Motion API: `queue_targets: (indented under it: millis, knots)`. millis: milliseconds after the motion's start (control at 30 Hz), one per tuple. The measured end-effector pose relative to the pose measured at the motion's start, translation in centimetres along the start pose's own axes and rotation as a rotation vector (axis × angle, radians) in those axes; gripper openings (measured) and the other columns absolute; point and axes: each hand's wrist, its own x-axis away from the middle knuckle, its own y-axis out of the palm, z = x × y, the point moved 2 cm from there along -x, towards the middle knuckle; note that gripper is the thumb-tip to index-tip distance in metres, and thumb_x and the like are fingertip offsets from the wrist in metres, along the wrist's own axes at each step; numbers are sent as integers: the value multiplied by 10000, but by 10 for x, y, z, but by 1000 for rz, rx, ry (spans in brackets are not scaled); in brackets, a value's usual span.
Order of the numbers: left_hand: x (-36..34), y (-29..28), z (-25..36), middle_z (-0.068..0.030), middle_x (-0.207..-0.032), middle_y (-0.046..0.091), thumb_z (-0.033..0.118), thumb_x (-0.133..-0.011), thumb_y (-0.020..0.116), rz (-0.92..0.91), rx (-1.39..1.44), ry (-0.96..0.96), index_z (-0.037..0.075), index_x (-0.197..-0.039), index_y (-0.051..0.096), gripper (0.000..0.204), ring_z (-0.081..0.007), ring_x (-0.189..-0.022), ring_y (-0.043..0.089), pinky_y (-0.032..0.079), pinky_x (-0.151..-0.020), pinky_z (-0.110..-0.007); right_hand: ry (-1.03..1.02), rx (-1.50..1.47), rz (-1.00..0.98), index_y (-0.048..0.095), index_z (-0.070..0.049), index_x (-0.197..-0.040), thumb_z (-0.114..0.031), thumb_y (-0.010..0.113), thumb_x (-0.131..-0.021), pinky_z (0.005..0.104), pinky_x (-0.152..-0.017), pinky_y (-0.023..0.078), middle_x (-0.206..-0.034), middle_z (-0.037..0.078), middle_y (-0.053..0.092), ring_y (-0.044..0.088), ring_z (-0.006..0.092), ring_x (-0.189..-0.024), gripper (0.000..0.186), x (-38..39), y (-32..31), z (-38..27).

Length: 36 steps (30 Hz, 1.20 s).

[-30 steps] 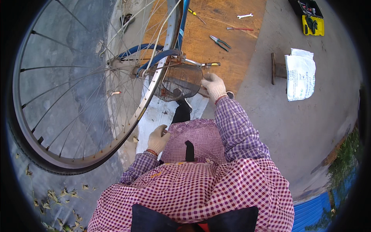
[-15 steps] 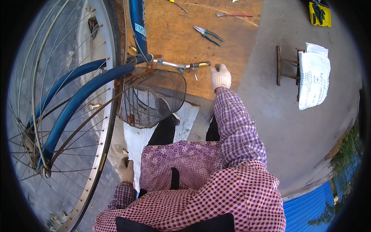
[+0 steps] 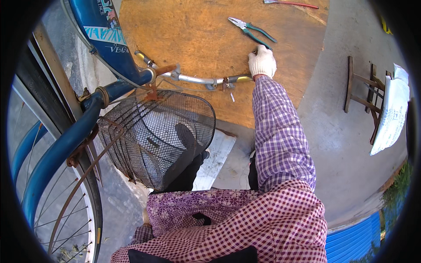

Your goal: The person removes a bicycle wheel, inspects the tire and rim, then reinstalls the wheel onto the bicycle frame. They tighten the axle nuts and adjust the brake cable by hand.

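Observation:
My right hand (image 3: pixel 262 62), in a cream knit glove, is over the wooden board with its fingers curled closed. Its fingertips are by the handle ends of the green-handled pliers (image 3: pixel 252 31); whatever they hold is hidden. Just short of its wrist ends the silver handlebar (image 3: pixel 193 79) of a blue bicycle (image 3: pixel 112 44), low over the board. Only a sliver of my left hand (image 3: pixel 145 215) shows at the lower left, beside the purple apron (image 3: pixel 197 201), and its fingers are out of sight. The wire mesh basket (image 3: pixel 175 131) hangs between the bicycle and my legs.
A red-handled tool (image 3: pixel 294 4) lies on the far part of the orange-brown board (image 3: pixel 188 30). The bicycle wheel (image 3: pixel 94 206) and fork fill the left. At right is a small wooden stool (image 3: pixel 362 81) with a white printed bag (image 3: pixel 392 116) on it.
My right hand has moved from beside the handlebar's end to the pliers' handles. My left hand has mostly passed out of sight. The view has shifted, bringing the bicycle frame and basket closer.

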Motion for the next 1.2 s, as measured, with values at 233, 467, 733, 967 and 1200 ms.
queue_targets:
  millis: [233, 467, 733, 967, 1200]
  knots:
    - [7, -24, 21, -224, -1101, 775, 339, -926, 763, 46, 133, -56, -5, -1234, 714, 464, -303, -1002, 749, 573, -881, -371, -70, -62, 4, 758, -74, -1124, -297, 716, -906, 464, -932, 580, -1101, 219, 768, 736, 398, -1065, 314, 40, -32, -43]
    - [-36, -163, 102, -248, -1073, 773, 323, -885, 760, 195, 188, -106, -61, -1187, 719, 489, -341, -1004, 747, 584, -894, -411, 211, -367, -139, 754, -2, -1143, -287, 740, -864, 398, -918, 569, -1070, 204, 788, 762, 315, -1022, 399, 147, -102, -93]
    - [278, -239, 137, -241, -1004, 779, 351, -840, 703, 278, -147, -64, 8, -1057, 786, 415, -403, -961, 747, 580, -897, -467, 455, -925, -256, 702, 31, -1042, -46, 706, -846, 325, -563, 485, -795, 74, 659, 606, 160, -635, 211, 512, -401, -25]
    - [712, -186, 151, -246, -793, 722, 351, -692, 766, 567, -185, 37, -41, -805, 713, 411, -416, -813, 715, 562, -810, -486, 204, -1059, -552, 720, -22, -1146, -151, 683, -858, 353, -656, 525, -865, 95, 694, 642, 183, -712, 317, 785, -797, -1]
    - [1045, -112, 290, -189, -810, 721, 378, -660, 773, 473, -93, 343, 14, -856, 712, 418, -321, -777, 696, 557, -804, -441, 103, -1045, -279, 703, -35, -1172, -157, 673, -864, 341, -602, 513, -838, 47, 653, 605, 138, -700, 333, 983, -1221, 126]
